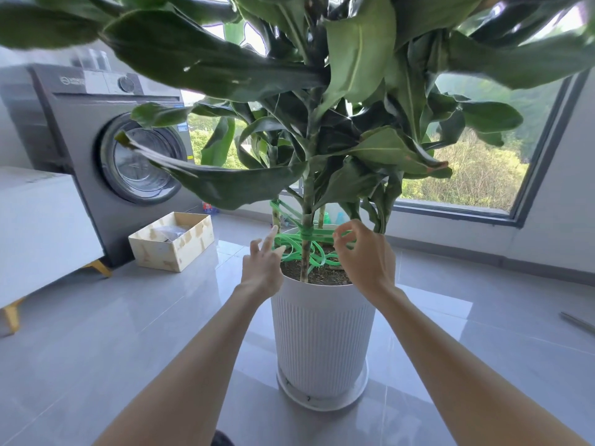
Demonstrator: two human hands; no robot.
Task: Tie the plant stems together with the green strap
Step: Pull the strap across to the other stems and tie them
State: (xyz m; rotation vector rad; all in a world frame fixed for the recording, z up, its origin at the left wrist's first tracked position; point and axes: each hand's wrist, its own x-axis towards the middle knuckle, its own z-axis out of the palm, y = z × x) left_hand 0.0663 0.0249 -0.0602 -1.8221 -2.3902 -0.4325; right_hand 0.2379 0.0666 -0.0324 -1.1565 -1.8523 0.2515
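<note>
Tiled floor point(128, 317); green strap point(317, 234) partly behind right hand point(363, 252), stems point(303, 268) behind leaves point(225, 185).

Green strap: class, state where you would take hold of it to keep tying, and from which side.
Pinch a loose loop of the green strap lying slack over the soil, from the pot's near side, flat faces between thumb and finger. The turns round the middle stem look tight and offer no slack. The right hand seems to pinch one loop.

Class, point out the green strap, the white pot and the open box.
green strap point(305, 235): head view, wrap around the stem.
white pot point(322, 333): head view, ribbed wall.
open box point(157, 254): head view, front wall.
</note>
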